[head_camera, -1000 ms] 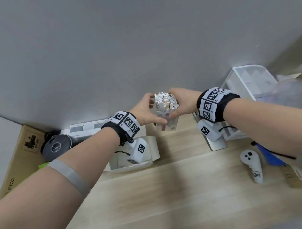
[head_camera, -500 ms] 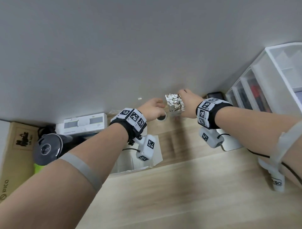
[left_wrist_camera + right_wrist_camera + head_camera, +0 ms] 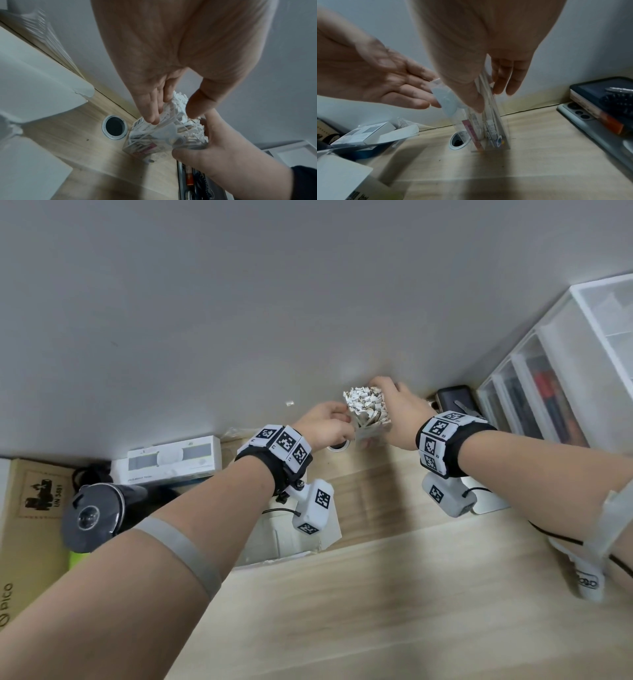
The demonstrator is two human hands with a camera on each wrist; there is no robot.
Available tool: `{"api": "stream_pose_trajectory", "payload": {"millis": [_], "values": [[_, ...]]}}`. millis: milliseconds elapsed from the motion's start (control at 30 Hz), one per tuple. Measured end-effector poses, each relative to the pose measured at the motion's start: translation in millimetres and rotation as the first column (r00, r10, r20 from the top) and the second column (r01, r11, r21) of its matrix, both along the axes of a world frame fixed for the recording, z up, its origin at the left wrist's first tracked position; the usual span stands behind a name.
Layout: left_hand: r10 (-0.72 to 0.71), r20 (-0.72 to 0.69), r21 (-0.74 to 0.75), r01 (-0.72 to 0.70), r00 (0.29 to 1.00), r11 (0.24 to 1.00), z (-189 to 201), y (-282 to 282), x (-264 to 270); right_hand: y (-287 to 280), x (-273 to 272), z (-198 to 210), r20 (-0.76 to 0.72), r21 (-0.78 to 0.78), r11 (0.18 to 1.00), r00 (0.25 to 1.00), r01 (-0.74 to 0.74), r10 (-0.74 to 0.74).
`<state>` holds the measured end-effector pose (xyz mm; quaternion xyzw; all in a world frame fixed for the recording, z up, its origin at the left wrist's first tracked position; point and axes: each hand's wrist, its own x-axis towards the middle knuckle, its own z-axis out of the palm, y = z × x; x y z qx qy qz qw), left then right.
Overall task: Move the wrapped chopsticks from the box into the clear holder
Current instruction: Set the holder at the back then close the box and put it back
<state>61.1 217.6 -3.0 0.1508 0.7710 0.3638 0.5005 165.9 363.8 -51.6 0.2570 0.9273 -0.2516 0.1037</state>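
1. The clear holder (image 3: 489, 129) stood upright on the wooden desk (image 3: 394, 594), at centre frame in the right wrist view, close to the grey wall (image 3: 239, 302) and just right of a round cable hole (image 3: 458, 140) in the desktop.
2. The wrapped chopsticks (image 3: 365, 405) filled the holder as a dense bundle; their white, crumpled paper ends rose above its rim, and pink and printed labels showed through the transparent wall.
3. The right hand (image 3: 399, 416) gripped the holder from the right side, thumb across the near face and fingers behind.
4. The left hand (image 3: 325, 424), at the holder's left, had straight fingers (image 3: 150, 108) touching the bundle's upper part, with the thumb apart from them.
5. A white box (image 3: 171, 460) lay at the left of the head view, a black device (image 3: 455, 398) and clear plastic drawers (image 3: 548, 392) at the right.
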Motion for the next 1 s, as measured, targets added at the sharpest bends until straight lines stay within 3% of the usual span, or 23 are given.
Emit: {"api": "stream_pose_trajectory", "payload": {"millis": [133,233,367,467,567,633,700,767,800,867,900,1000], "values": [[0.087,-0.032,0.004,-0.087,0.996,0.996,6,-15,-2,-3,7,6,0.019,0.005,1.0,1.0,0.01,-0.01],[0.198,-0.047,0.031,-0.197,0.979,0.98,12,-38,-10,-9,16,17,0.004,0.153,0.988,1.0,0.011,-0.011],[0.315,-0.139,0.022,-0.315,0.939,0.949,17,-82,-22,-27,25,33,-0.159,0.278,0.956,0.986,0.093,-0.05],[0.367,-0.26,-0.025,-0.386,0.893,0.922,15,-125,-29,-54,25,43,-0.234,0.072,0.995,0.971,0.066,-0.047],[0.401,-0.395,-0.107,-0.475,0.826,0.873,9,-167,-30,-91,24,38,-0.003,-0.141,0.99,1.0,0.028,-0.029],[0.429,-0.44,-0.146,-0.535,0.789,0.832,6,-195,-28,-115,25,25,0.135,-0.255,0.956,0.984,0.146,-0.115],[0.438,-0.434,-0.201,-0.558,0.788,0.805,-1,-221,-23,-137,28,15,0.273,-0.371,0.856,0.923,0.361,-0.271],[0.432,-0.45,-0.301,-0.588,0.782,0.751,-12,-241,-14,-155,30,5,0.383,-0.478,0.705,0.847,0.524,-0.369],[0.431,-0.482,-0.353,-0.62,0.763,0.701,-13,-248,-7,-164,31,3,0.409,-0.516,0.649,0.826,0.559,-0.387],[0.486,-0.465,-0.433,-0.669,0.74,0.605,-22,-259,0,-173,32,-5,0.405,-0.541,0.612,0.816,0.577,-0.412],[0.527,-0.394,-0.461,-0.658,0.753,0.595,-24,-264,5,-176,32,-7,0.374,-0.535,0.624,0.822,0.57,-0.43],[0.524,-0.242,-0.393,-0.576,0.817,0.717,-32,-277,12,-178,29,-9,0.259,-0.533,0.647,0.833,0.545,-0.489]]}}
